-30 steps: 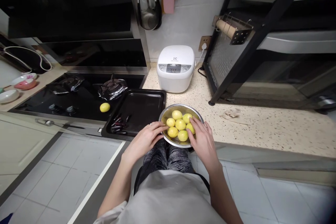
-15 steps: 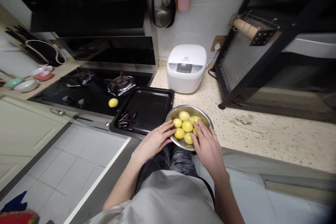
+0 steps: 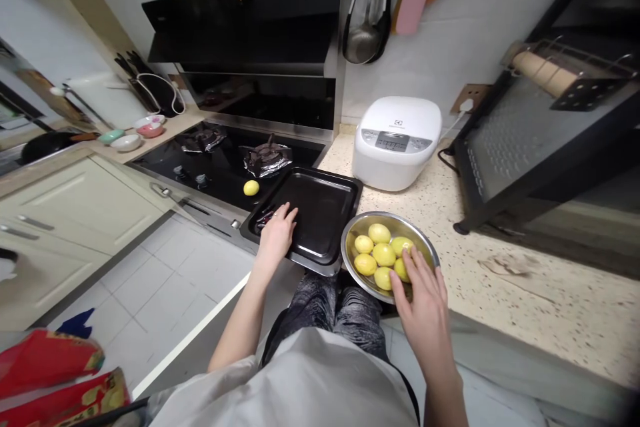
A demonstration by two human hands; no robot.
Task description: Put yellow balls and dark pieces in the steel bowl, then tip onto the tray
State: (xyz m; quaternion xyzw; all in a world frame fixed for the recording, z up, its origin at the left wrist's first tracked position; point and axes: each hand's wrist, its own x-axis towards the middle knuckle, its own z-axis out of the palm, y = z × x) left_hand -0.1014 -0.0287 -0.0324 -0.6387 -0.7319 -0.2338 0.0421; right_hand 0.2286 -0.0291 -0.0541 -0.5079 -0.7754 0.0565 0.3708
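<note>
Well, one stray fruit (image 3: 251, 187) sits on the hob (image 3: 220, 170); the left hand (image 3: 276, 237) lies flat, fingers loose, on the black tray (image 3: 325, 207), gripping nothing I can see. None is on that tray yet: six yellow fruits (image 3: 380, 254) lie in the steel bowl (image 3: 429, 248), the right hand (image 3: 425, 300) spread wide over them.

Single head-worn camera, faces forward-down, close over bowl (image 3: 423, 245) on counter (image 3: 550, 307); edges bent, probably wide lens.

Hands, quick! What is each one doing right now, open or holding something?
Left hand: open, palm down on the baking tray, holding nothing.
Right hand: open, resting on the lemons in the steel bowl, holding nothing.
</note>
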